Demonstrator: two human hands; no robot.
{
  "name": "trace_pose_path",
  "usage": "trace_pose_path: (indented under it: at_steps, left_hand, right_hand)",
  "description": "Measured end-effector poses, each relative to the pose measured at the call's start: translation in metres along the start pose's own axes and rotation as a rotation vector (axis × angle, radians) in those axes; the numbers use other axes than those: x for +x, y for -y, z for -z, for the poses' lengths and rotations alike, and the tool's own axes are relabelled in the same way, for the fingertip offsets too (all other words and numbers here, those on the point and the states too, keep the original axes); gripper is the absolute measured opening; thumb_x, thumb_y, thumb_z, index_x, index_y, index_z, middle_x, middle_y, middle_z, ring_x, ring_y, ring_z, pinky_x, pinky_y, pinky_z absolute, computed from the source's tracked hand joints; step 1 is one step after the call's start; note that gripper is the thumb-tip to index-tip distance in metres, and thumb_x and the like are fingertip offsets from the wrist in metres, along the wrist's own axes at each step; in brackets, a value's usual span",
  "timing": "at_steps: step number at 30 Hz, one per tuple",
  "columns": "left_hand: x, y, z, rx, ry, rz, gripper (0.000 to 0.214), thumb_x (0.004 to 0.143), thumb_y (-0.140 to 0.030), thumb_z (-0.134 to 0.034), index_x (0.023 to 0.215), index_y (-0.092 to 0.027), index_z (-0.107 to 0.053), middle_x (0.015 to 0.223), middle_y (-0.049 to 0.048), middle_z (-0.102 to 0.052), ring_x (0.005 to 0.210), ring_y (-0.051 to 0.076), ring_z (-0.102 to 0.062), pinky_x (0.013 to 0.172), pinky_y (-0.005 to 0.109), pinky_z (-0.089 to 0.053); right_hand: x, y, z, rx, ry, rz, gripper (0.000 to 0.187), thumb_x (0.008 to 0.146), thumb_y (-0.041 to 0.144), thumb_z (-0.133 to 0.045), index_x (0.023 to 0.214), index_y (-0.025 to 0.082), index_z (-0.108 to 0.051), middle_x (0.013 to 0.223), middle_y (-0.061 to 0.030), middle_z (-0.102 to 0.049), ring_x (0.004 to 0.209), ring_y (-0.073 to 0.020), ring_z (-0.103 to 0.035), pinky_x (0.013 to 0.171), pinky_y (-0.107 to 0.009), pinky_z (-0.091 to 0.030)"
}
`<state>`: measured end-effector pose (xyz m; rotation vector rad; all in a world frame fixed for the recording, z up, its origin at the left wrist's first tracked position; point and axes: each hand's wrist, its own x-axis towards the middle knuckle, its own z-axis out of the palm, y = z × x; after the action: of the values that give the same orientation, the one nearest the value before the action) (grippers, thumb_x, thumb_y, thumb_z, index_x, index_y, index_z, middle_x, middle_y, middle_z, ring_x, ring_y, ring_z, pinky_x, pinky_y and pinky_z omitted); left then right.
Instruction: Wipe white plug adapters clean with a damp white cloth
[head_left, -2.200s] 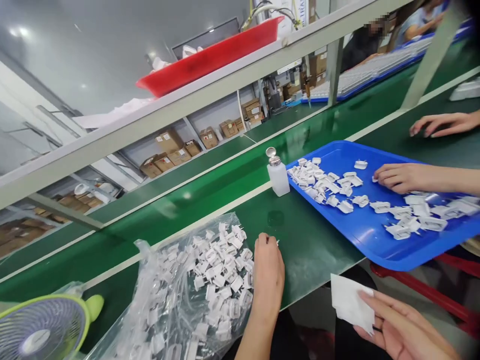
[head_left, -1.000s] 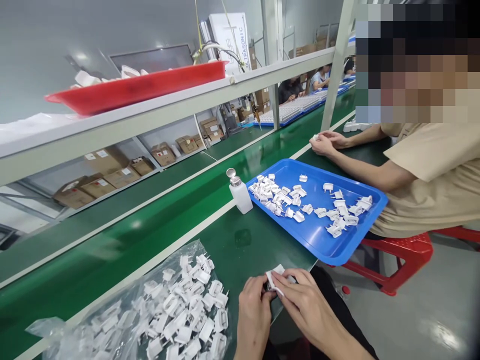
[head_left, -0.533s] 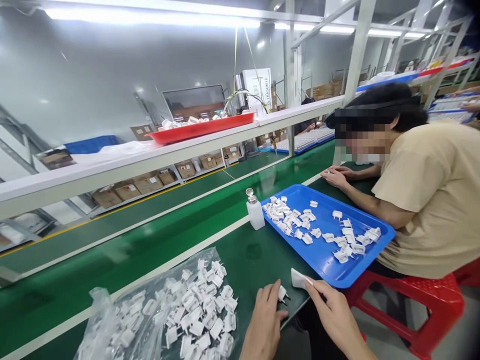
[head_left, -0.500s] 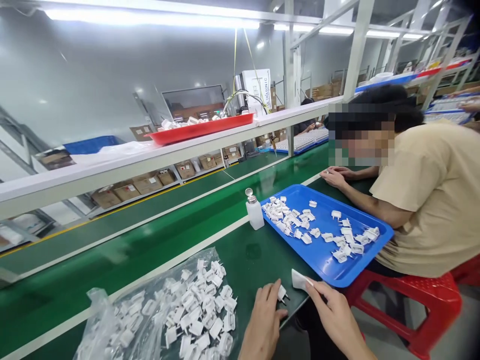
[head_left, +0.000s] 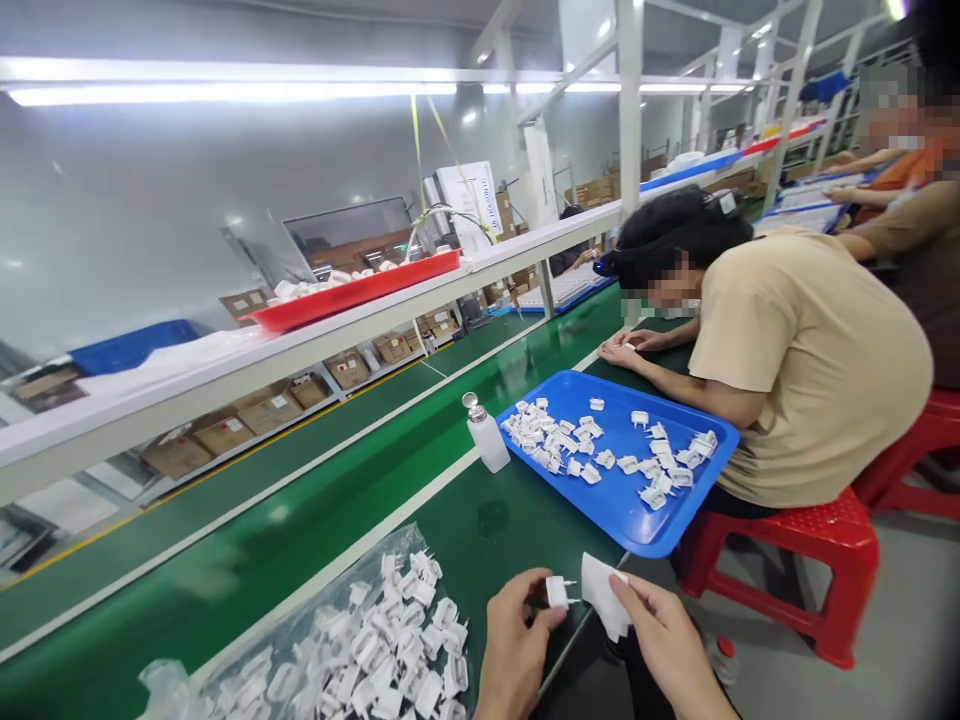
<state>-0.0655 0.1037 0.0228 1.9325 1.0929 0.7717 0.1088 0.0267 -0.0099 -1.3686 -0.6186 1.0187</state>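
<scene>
**A:** What am I holding at the green conveyor counter (head_left: 517,520)?

**B:** My left hand (head_left: 514,640) has its grip closed on a small white plastic plug piece with two metal prongs (head_left: 557,592), pinched by the body just above the counter's near edge, prongs pointing right. My right hand (head_left: 664,640) grasps a small white wiping cloth (head_left: 604,600) by its lower edge, just beside the prongs but apart from them.

**A:** How will it handle?

**B:** I judge the plug piece light, stiff and smooth, so it may slip; the flat sides of the body are the place to hold, clear of the prongs. The cloth looks soft and limp.

**A:** Around me?

**B:** A clear plastic bag of white plug pieces (head_left: 367,650) lies left; a white pump bottle (head_left: 487,440) and a blue plastic tray (head_left: 637,520) sit beyond, beside a seated co-worker in a beige shirt (head_left: 810,360).
</scene>
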Motion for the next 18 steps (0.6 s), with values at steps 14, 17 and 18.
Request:
trace_pose_path:
  at_steps: [14, 17, 18]
  left_hand:
    - [-0.033, -0.030, -0.005, -0.137, -0.472, -0.266, 0.009, 0.076, -0.024, -0.083, 0.083, -0.022, -0.078, 0.068, -0.0005, -0.067, 0.062, 0.016, -0.062, 0.059, 0.026, -0.053]
    - [-0.034, -0.033, -0.009, -0.241, -0.556, -0.148, 0.015, 0.072, -0.029, -0.087, 0.077, -0.021, -0.076, 0.070, -0.0002, -0.067, 0.063, 0.015, -0.062, 0.060, 0.025, -0.053]
    - [-0.034, -0.034, -0.012, -0.322, -0.576, -0.064, 0.020, 0.069, -0.033, -0.089, 0.076, -0.020, -0.075, 0.070, 0.0001, -0.069, 0.063, 0.015, -0.063, 0.060, 0.024, -0.054]
  right_hand:
    - [-0.040, 0.026, -0.049, 0.559, 0.126, -0.177, 0.048, 0.070, 0.061, -0.084, 0.088, 0.017, -0.080, 0.087, -0.0100, -0.079, 0.089, -0.0293, -0.075, 0.079, -0.038, -0.062]
    - [-0.045, 0.026, -0.055, 0.520, 0.203, -0.125, 0.048, 0.072, 0.063, -0.082, 0.086, 0.017, -0.082, 0.081, -0.0094, -0.077, 0.081, -0.0275, -0.072, 0.075, -0.037, -0.061]
    - [-0.047, 0.026, -0.056, 0.482, 0.226, -0.092, 0.047, 0.076, 0.062, -0.079, 0.089, 0.018, -0.083, 0.080, -0.0088, -0.077, 0.079, -0.0268, -0.071, 0.075, -0.036, -0.060]
